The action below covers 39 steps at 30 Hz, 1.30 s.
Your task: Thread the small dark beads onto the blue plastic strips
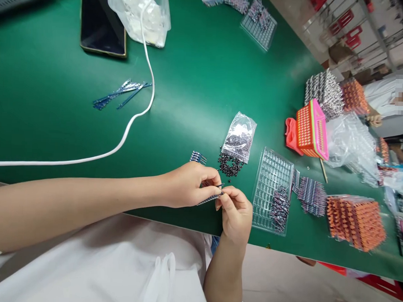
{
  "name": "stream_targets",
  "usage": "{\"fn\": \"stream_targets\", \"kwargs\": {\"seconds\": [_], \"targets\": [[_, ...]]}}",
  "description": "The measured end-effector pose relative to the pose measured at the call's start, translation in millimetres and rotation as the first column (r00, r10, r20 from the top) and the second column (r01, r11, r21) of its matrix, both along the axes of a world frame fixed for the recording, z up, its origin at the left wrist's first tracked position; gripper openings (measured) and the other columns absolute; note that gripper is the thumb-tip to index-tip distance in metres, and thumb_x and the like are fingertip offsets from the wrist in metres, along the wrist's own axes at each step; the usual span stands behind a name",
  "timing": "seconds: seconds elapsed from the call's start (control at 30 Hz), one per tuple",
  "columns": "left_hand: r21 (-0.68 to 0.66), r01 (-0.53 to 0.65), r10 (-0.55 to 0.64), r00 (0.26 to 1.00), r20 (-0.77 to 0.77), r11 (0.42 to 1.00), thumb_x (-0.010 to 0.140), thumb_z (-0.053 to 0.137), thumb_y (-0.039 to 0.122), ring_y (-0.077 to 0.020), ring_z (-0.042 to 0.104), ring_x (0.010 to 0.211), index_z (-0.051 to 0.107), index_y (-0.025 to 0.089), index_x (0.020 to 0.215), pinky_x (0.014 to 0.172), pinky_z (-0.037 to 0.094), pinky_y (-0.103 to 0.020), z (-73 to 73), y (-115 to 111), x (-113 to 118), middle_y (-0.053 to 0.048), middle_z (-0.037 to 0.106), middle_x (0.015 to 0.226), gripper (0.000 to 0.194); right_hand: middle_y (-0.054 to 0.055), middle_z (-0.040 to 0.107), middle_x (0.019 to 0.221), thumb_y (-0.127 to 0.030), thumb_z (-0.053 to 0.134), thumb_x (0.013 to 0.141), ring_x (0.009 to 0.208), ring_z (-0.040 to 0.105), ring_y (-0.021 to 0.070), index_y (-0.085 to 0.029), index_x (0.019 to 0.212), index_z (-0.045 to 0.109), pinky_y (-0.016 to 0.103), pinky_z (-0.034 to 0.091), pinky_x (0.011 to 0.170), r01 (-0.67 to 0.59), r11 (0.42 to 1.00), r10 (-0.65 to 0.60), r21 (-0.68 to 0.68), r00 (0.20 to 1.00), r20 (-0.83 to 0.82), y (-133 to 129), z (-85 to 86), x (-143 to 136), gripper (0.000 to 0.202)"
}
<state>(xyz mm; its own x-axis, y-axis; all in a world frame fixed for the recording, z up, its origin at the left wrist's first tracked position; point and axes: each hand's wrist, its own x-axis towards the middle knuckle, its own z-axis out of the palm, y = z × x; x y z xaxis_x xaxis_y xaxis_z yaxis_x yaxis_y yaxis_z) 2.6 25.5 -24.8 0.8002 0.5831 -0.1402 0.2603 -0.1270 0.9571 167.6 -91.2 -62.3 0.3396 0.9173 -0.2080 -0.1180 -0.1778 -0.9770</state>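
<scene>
My left hand [190, 184] is closed on a thin dark strip [209, 199], whose end sticks out past the thumb and fingertips. My right hand [237, 211] meets it there, thumb and forefinger pinched together at the strip's tip. Whatever lies between those right fingertips is too small to make out. Just beyond both hands is a pile of small dark beads [230, 166] spilling from a clear plastic bag [241, 134]. Several blue thin pieces with pointed ends [197, 157] lie behind my left hand.
A clear compartment tray [264, 188] holding thin dark parts stands right of my hands. Orange stacks [356, 222] and a basket [309, 130] are farther right. A white cable [129, 126] crosses the green table [190, 89] near a phone [103, 24]. Another person's hand [374, 118] shows far right.
</scene>
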Motion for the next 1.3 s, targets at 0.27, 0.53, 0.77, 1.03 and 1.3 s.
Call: {"fn": "stream_targets", "kwargs": {"seconds": [0.27, 0.53, 0.77, 1.03, 1.3], "targets": [[-0.124, -0.019, 0.025, 0.998, 0.049, 0.992, 0.084, 0.065, 0.028, -0.0177, 0.07, 0.085, 0.068, 0.016, 0.103, 0.072, 0.049, -0.025, -0.8, -2, 1, -0.005, 0.078, 0.094, 0.023, 0.0, 0.058, 0.078, -0.032, 0.072, 0.085, 0.063, 0.052, 0.01, -0.02, 0.083, 0.069, 0.024, 0.041, 0.056, 0.096, 0.989, -0.114, 0.116, 0.981, 0.16, -4, 7.4, -3, 0.013], [-0.012, 0.043, -0.042, 0.994, 0.097, 0.999, 0.091, 0.059, 0.03, -0.0146, 0.063, 0.076, 0.072, 0.018, 0.085, 0.071, 0.045, -0.023, -1.5, -1, -1, -0.001, 0.072, 0.081, 0.019, 0.0, 0.061, 0.083, -0.032, 0.072, 0.085, 0.063, 0.054, 0.0099, -0.021, 0.087, 0.071, 0.024, 0.045, 0.057, 0.051, 0.994, -0.061, 0.099, 0.994, 0.094, -7, 9.9, -1, 0.011], [0.034, 0.179, -0.182, 0.977, 0.107, 0.983, 0.09, 0.06, 0.029, -0.0135, 0.061, 0.074, 0.074, 0.019, 0.088, 0.07, 0.044, -0.022, -5.4, -3, -3, -0.002, 0.067, 0.082, 0.017, 0.0, 0.061, 0.078, -0.037, 0.072, 0.084, 0.06, 0.054, 0.0099, -0.02, 0.083, 0.072, 0.024, 0.044, 0.055, -0.04, 0.998, 0.038, 0.054, 0.999, 0.028, -12, 12.1, 2, 0.017], [-0.068, 0.077, -0.078, 0.997, -0.01, 0.995, 0.091, 0.058, 0.038, -0.0161, 0.062, 0.075, 0.069, 0.018, 0.087, 0.068, 0.044, -0.024, 3.6, 0, -1, -0.002, 0.072, 0.082, 0.023, 0.003, 0.068, 0.087, -0.038, 0.068, 0.087, 0.078, 0.061, 0.0165, -0.022, 0.089, 0.073, 0.028, 0.047, 0.07, 0.275, 0.953, -0.289, 0.129, 0.686, 0.668, -33, 28.0, 60, 0.017], [-0.123, -0.001, 0.001, 1.0, -0.003, 0.992, 0.089, 0.059, 0.038, -0.0157, 0.062, 0.074, 0.068, 0.018, 0.086, 0.067, 0.044, -0.024, 3.3, 2, -1, -0.001, 0.071, 0.08, 0.022, 0.012, 0.07, 0.093, -0.056, 0.051, 0.089, 0.081, 0.062, 0.0225, -0.016, 0.092, 0.075, 0.037, 0.048, 0.082, 0.333, 0.939, -0.128, 0.091, 0.089, 0.988, -23, 33.6, 193, 0.047]]}}
